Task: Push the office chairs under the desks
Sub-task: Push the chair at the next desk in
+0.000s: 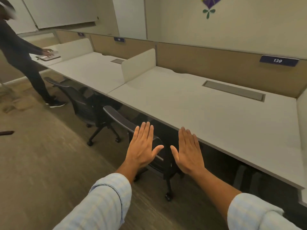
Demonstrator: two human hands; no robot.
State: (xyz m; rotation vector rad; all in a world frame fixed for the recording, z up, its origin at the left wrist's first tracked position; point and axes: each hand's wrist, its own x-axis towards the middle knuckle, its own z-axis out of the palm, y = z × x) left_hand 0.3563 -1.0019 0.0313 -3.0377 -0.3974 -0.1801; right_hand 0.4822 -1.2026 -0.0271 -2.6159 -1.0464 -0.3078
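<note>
Both the left hand [142,146] and right hand [189,151] hover flat, fingers spread, holding nothing, above a dark office chair [126,125]. The chair sits tucked under the white table [216,113]. A second chair [79,98] stands beside it, farther along.

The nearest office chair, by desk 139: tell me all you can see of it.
The nearest office chair is dark, with a curved backrest and a black wheeled base; one caster shows. It stands upright on the floor, seat tucked under the desk. Both open hands hover before it; contact is unclear.
</note>
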